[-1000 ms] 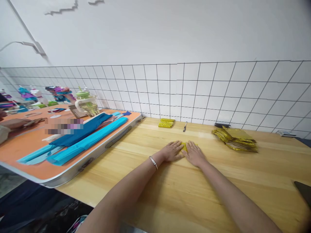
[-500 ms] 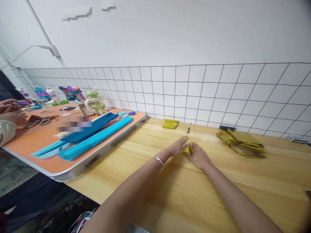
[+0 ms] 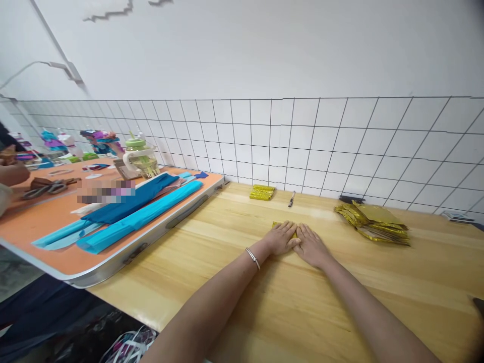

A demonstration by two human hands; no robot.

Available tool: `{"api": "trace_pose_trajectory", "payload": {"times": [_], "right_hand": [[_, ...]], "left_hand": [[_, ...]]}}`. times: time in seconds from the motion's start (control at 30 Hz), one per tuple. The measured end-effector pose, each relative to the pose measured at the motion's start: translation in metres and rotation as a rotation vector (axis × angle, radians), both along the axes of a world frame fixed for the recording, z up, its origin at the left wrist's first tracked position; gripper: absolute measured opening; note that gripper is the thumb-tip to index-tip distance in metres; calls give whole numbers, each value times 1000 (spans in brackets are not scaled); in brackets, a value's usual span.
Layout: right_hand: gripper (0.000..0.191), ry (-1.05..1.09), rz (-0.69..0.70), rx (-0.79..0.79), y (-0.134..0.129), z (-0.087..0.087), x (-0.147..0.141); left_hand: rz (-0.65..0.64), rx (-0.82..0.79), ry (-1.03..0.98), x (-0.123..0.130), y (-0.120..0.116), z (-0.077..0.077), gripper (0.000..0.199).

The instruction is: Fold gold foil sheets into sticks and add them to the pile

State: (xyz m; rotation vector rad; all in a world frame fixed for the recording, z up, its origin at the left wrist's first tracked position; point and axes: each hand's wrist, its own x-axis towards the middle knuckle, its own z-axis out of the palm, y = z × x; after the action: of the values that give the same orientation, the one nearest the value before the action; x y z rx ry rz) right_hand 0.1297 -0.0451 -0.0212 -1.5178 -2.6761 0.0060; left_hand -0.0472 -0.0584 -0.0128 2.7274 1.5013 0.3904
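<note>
On the wooden table, a piece of shiny gold foil paper [image 3: 277, 223] lies mostly hidden under my hands. My left hand [image 3: 282, 238] rests flat on it, fingers stretched forward, with a silver bangle at the wrist. Beside it, my right hand [image 3: 310, 246] is also laid flat, fingers extended, its thumb side touching the left. Only a small edge of gold shows past the left fingers. Farther back sits a pleated gold foil piece [image 3: 262, 192], and a pen [image 3: 291, 199] lies to its right.
A stack of gold foil sheets [image 3: 378, 222] lies at the right. On the orange table [image 3: 49, 217] at left are blue paper rolls [image 3: 139, 217], scissors [image 3: 53, 186] and a green-lidded jug [image 3: 141, 159]. Another person's hand [image 3: 13, 171] is at the far left. A grid-lined wall stands behind.
My left hand has come down flat onto the gold foil, beside the right hand. The right hand stays nearly in place. The view has turned slightly to the right.
</note>
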Motion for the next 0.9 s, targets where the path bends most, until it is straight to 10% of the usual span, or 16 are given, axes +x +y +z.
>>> {"api": "trace_pose_trajectory", "payload": {"times": [0.43,0.9], "right_hand": [[68,79,66,15,1,6,21],[67,212,172,4,4,9,-27]], "left_hand": [[12,48,111,-5,-8,4,73],[17,30,45,-6,-11,3,75]]}}
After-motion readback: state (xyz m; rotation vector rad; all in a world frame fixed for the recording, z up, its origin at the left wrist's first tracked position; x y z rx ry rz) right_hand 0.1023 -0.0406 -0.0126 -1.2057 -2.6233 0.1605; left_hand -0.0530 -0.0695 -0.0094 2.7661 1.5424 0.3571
